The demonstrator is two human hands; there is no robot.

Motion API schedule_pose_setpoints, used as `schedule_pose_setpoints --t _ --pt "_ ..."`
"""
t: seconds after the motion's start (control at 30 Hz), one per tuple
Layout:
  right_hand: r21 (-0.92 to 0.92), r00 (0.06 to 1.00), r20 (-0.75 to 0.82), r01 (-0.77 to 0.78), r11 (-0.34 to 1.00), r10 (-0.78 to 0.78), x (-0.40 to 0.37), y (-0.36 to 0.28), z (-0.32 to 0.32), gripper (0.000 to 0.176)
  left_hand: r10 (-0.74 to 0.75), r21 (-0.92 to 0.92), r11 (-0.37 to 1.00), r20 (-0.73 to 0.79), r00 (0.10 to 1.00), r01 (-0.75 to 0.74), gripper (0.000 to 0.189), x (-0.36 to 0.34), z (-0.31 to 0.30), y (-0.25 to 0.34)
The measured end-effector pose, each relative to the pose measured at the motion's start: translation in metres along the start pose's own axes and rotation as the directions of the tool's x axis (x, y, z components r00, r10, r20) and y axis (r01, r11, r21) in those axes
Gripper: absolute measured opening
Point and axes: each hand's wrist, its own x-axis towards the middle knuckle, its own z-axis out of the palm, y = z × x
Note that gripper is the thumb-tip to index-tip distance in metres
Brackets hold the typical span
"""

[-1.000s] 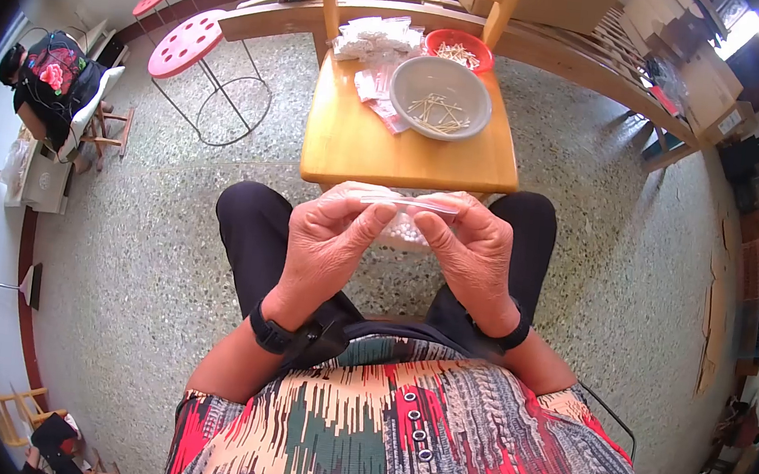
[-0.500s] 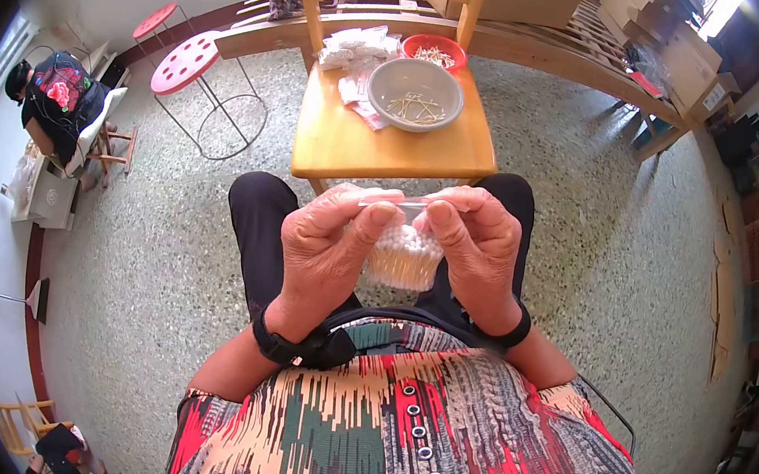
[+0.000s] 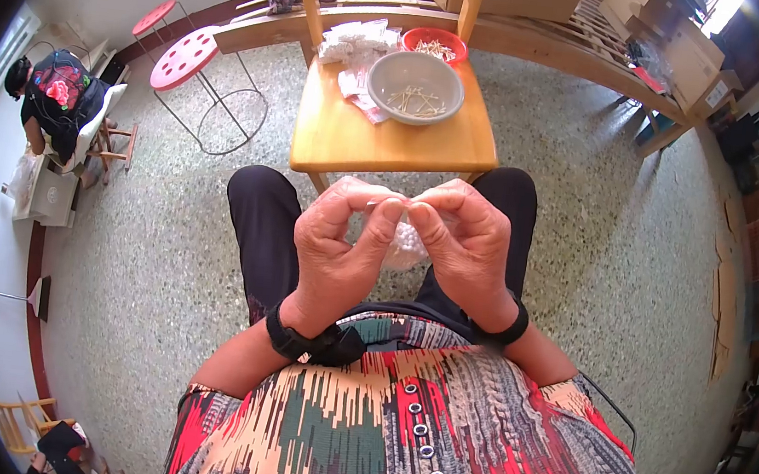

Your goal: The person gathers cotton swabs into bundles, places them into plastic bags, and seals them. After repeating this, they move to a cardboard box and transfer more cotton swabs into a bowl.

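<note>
A clear plastic bag of white-tipped cotton swabs (image 3: 406,247) hangs between my hands, partly hidden behind the thumbs. My left hand (image 3: 342,238) pinches the bag's top edge between thumb and fingers. Close beside it, my right hand (image 3: 467,242) pinches the same edge, the two thumbs nearly touching. Beyond them stands a wooden chair (image 3: 343,145). On its seat are a grey bowl (image 3: 379,80) with loose swabs, a red bowl (image 3: 459,49) with more swabs, and a pile of white packets (image 3: 358,42).
Pink round stools (image 3: 183,59) stand at the left. Farther left a person (image 3: 66,98) sits bent at a table. A slatted wooden bench (image 3: 529,47) runs behind the chair, with cardboard boxes (image 3: 685,61) at the right.
My hands have come closer together and the thumbs now nearly meet. The bag's lower part, with the swab sticks, no longer shows as clearly below the fingers.
</note>
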Motion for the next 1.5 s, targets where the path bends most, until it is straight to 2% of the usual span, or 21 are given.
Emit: schedule_pose_setpoints --t 0.1,0.17,0.3,0.43,0.5,0.6,0.63,0.8,0.93,1.0,1.03,1.1,1.13,1.2,1.23,1.3,1.47,1.5 --pt "0.062 1.0 0.002 -0.018 0.998 0.018 0.001 -0.002 -0.001 0.013 -0.031 -0.085 0.996 -0.014 0.999 0.03 0.009 -0.002 0.006 0.004" --pt "0.084 0.999 -0.011 -0.034 0.996 0.035 0.003 0.002 -0.003 0.013 -0.247 -0.321 0.923 -0.07 0.967 0.213 0.014 -0.002 0.008 0.012" --pt "0.104 0.995 -0.009 -0.097 0.99 0.098 0.005 0.003 -0.005 0.012 -0.259 -0.251 0.939 -0.056 0.964 0.237 0.02 -0.002 -0.004 0.005" --pt "0.018 0.996 0.03 -0.08 0.997 0.079 0.004 0.007 -0.007 0.012 -0.281 -0.306 0.917 -0.037 0.959 0.257 0.02 -0.002 -0.004 0.001" --pt "0.22 0.979 0.029 -0.204 0.954 0.202 0.004 0.007 -0.003 0.013 -0.315 -0.342 0.896 -0.041 0.948 0.283 0.02 -0.002 -0.005 -0.001" --pt "0.296 0.98 -0.01 -0.187 0.937 0.199 -0.001 0.01 -0.004 0.014 -0.356 -0.325 0.894 -0.092 0.93 0.31 0.022 -0.004 -0.003 -0.002" --pt "0.303 0.981 -0.01 -0.18 0.936 0.192 -0.001 0.012 -0.007 0.015 -0.304 -0.29 0.92 -0.098 0.948 0.265 0.019 -0.004 -0.004 -0.005" --pt "0.243 0.988 0.005 -0.152 0.958 0.155 -0.002 0.013 -0.014 0.014 -0.342 -0.394 0.874 -0.088 0.936 0.283 0.016 -0.005 0.0 -0.014" --pt "0.285 0.978 0.011 -0.205 0.936 0.21 -0.002 0.016 -0.011 0.016 -0.354 -0.459 0.844 -0.09 0.931 0.277 0.018 -0.005 0.0 -0.023" --pt "0.347 0.966 0.044 -0.255 0.902 0.256 -0.001 0.017 -0.011 0.017 -0.395 -0.565 0.77 -0.057 0.917 0.296 0.02 -0.003 0.0 -0.023" --pt "0.347 0.966 0.049 -0.256 0.902 0.255 0.001 0.019 -0.011 0.017 -0.413 -0.559 0.77 -0.071 0.908 0.307 0.022 -0.002 -0.001 -0.023" --pt "0.221 0.976 -0.046 -0.199 0.955 0.215 0.0 0.023 -0.013 0.018 -0.402 -0.54 0.785 -0.074 0.912 0.302 0.022 0.0 -0.005 -0.024" --pt "0.175 0.976 -0.034 -0.207 0.963 0.216 0.003 0.025 -0.018 0.018 -0.395 -0.521 0.798 -0.071 0.916 0.304 0.022 0.001 -0.007 -0.024" --pt "0.243 0.973 0.017 -0.227 0.943 0.23 0.008 0.028 -0.021 0.021 -0.414 -0.533 0.789 -0.093 0.906 0.306 0.021 0.006 -0.007 -0.021" --pt "0.241 0.969 0.015 -0.243 0.94 0.247 0.007 0.025 -0.022 0.021 -0.432 -0.561 0.768 -0.097 0.897 0.309 0.02 0.007 -0.003 -0.017" --pt "0.368 0.956 -0.023 -0.264 0.892 0.292 0.007 0.02 -0.013 0.027 -0.455 -0.59 0.743 -0.101 0.885 0.315 0.02 0.008 -0.002 -0.018" --pt "0.355 0.95 -0.007 -0.289 0.889 0.311 0.006 0.016 0.008 0.029 -0.483 -0.617 0.709 -0.069 0.873 0.343 0.019 0.003 -0.006 -0.034" --pt "0.285 0.954 0.025 -0.294 0.913 0.299 0.006 0.021 0.005 0.026 -0.488 -0.619 0.705 -0.069 0.87 0.347 0.019 0.003 -0.005 -0.035"
